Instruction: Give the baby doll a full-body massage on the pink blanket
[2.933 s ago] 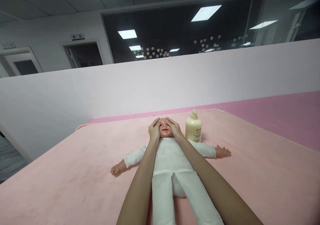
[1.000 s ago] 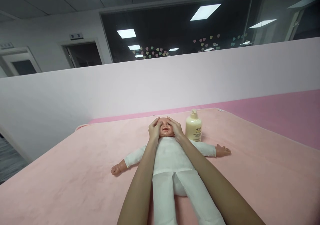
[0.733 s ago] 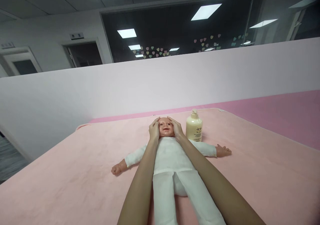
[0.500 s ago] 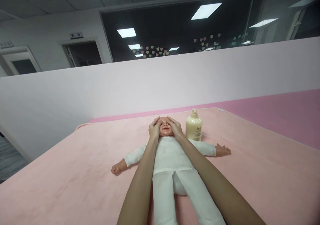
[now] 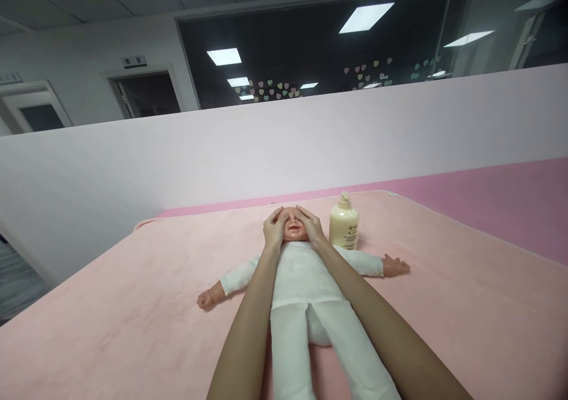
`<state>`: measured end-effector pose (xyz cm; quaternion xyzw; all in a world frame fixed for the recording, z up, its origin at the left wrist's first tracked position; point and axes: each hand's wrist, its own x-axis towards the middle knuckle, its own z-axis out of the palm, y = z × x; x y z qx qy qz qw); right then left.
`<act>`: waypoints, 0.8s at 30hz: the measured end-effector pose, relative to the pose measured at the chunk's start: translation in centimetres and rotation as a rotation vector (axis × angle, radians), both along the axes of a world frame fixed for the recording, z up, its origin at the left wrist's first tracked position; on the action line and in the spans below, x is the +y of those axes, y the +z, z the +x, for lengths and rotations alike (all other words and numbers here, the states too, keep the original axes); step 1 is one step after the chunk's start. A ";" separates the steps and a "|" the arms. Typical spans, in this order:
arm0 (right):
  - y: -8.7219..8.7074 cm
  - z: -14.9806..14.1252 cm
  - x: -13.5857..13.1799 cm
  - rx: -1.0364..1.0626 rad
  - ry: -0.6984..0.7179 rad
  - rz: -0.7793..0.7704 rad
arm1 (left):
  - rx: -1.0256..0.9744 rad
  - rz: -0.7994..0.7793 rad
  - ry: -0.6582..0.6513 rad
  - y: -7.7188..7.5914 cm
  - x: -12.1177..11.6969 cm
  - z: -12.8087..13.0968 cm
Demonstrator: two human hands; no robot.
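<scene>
A baby doll (image 5: 306,273) with a white cloth body lies on its back, arms spread to both sides and legs toward me. My left hand (image 5: 274,227) curves round the left side of its head, thumb resting near the eye. On the opposite side my right hand (image 5: 312,227) cups the head in the same way, its thumb also near the eye. Both hands hide the sides of the head and the eyes; the nose, mouth and chin show between them. My forearms pass over the doll's arms and along its body.
A cream-coloured pump bottle (image 5: 344,225) stands just right of the doll's head, behind its arm. Under everything lies a pink blanket (image 5: 146,311). A white wall panel (image 5: 248,151) rises behind, with a pink surface (image 5: 510,205) at the right.
</scene>
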<state>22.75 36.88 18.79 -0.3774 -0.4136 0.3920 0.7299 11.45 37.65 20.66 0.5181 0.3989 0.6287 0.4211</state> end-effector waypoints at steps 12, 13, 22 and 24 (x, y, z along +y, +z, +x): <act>0.1 0.1 0.2 0.035 -0.021 -0.012 | -0.063 -0.036 -0.021 0.0 0.4 -0.1; 0.2 0.1 0.2 0.036 -0.024 -0.012 | -0.062 -0.034 -0.021 0.0 0.3 -0.1; 0.6 -0.1 -0.5 0.022 -0.004 -0.037 | -0.039 -0.022 -0.018 0.0 -0.1 0.0; 0.5 0.0 -0.3 0.026 -0.004 -0.040 | -0.039 -0.032 -0.017 0.1 -0.1 -0.1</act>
